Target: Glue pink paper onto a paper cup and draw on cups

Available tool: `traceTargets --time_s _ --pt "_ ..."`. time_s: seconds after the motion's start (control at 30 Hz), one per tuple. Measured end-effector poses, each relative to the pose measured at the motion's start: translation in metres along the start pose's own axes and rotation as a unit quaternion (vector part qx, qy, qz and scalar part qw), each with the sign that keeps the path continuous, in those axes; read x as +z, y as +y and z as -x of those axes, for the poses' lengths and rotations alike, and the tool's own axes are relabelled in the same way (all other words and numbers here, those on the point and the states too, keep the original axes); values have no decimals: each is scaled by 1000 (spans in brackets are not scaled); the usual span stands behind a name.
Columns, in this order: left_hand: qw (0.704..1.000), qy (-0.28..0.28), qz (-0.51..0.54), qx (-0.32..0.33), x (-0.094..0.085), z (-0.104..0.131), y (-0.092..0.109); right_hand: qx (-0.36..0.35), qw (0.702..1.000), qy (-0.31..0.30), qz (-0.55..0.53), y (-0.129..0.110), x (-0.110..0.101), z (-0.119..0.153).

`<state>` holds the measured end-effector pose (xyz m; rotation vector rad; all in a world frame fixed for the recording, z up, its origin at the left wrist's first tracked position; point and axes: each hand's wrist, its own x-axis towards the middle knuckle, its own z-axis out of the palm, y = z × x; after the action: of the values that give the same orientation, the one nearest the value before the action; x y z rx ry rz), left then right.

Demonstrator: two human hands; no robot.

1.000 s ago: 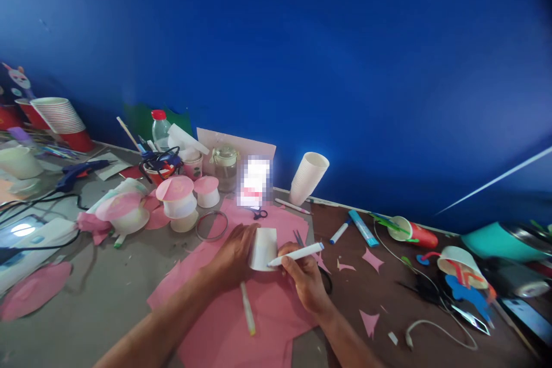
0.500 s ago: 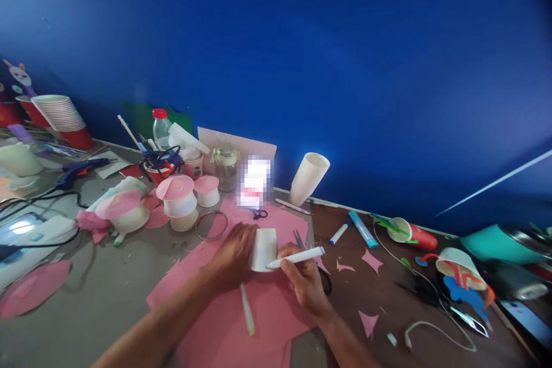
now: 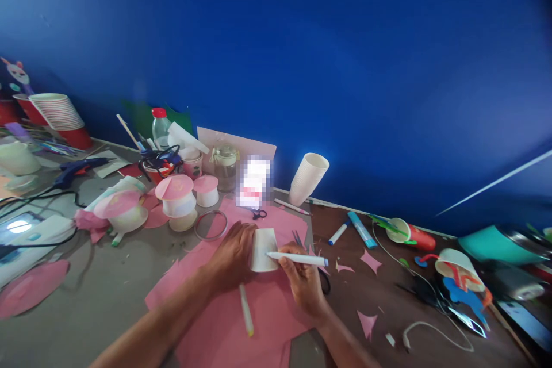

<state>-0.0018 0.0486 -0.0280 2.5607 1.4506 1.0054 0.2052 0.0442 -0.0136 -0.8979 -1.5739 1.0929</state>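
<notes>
An upside-down white paper cup (image 3: 264, 241) is over the pink paper (image 3: 224, 316), with my left hand (image 3: 235, 250) closed around its left side. My right hand (image 3: 302, 282) pinches a white marker (image 3: 304, 259) with a pale blue end, held almost level. The marker's tip touches the front of the cup, around the middle of its height. Faint pale marks may be on the cup, too weak to make out. A second marker (image 3: 246, 310), with a yellow end, lies on the pink paper below the cup.
Behind stand a bright blurred screen (image 3: 255, 181), a glass jar (image 3: 225, 167) and a stack of white cups (image 3: 309, 178). Pink-topped cups (image 3: 176, 198) and a glue gun (image 3: 80, 169) are at left. Pink scraps (image 3: 371, 261), markers and a cable lie right. Scissors (image 3: 259, 214) lie beyond the cup.
The marker's tip has moved up the cup from near its lower rim to mid-height, and its far end has dipped. My left hand keeps its hold on the cup.
</notes>
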Motion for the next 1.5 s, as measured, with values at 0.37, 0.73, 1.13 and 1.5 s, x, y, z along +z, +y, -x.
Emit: traceTargets --time_s 0.37,0.73,1.13,1.5 --pt "1000 10 -4 8 -2 -1 2 -7 999 -40 33 3 -3 3" --pt "1000 19 9 8 0 -1 2 -46 996 -49 56 -1 -2 6" --pt "993 77 23 83 13 3 -5 -247 944 -21 216 -14 3 5" --pt "994 72 8 87 7 2 -1 -286 921 27 265 -12 -1 5"
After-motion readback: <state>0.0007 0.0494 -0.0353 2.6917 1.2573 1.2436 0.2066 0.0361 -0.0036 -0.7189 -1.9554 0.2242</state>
